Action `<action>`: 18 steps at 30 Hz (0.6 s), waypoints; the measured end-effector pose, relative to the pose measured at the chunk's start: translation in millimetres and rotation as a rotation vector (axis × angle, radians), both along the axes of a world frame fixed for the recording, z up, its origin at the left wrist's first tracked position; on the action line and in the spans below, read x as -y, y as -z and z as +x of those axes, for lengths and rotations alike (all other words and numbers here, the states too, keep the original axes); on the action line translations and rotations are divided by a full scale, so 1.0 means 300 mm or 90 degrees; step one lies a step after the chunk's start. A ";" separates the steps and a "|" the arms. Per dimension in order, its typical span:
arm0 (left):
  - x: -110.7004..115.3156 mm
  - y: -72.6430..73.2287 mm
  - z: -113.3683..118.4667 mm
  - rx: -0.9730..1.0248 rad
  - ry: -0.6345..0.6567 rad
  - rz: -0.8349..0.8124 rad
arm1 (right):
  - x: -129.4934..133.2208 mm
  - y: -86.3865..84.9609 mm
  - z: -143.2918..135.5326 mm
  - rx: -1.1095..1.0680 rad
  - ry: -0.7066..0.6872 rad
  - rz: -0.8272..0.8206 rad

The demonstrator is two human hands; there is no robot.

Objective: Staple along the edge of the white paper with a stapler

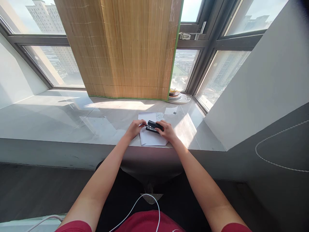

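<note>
A black stapler [155,125] is held just above a stack of white paper [153,140], its two long arms spread apart. My right hand [168,131] grips its right end, thumb on the near side and fingers on the far side. At the other end, my left hand [134,129] is closed in a pinch at a small shiny metal part of the stapler; exactly what the fingertips hold is too small to make out. Printed or written marks show on the sheet's upper right corner.
Two small dark pieces [174,112] lie by a small white slip [169,111] on the tiled sill [96,129]. Stacked plates or discs [177,97] stand in the window corner. A bamboo blind [130,48] hangs behind. A white cable [137,202] crosses my lap.
</note>
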State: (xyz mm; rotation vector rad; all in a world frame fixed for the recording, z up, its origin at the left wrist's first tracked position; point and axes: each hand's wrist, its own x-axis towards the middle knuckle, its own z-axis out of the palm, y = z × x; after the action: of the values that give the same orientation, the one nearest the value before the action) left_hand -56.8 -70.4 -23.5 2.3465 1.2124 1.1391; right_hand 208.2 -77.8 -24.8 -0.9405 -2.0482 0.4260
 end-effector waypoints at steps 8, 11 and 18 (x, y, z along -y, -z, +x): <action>0.005 0.005 -0.001 -0.048 -0.039 0.029 | -0.001 -0.003 -0.001 0.002 -0.002 0.007; 0.011 0.008 0.000 -0.083 -0.063 0.049 | 0.000 -0.004 -0.001 0.000 -0.004 0.006; 0.014 0.009 -0.001 -0.058 -0.115 0.103 | -0.002 -0.002 0.000 0.002 -0.004 0.006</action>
State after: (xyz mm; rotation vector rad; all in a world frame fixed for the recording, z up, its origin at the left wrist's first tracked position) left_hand -57.0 -74.6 -26.1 2.4720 1.4391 1.2409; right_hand 208.2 -77.1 -24.1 -0.9291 -2.0550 0.4175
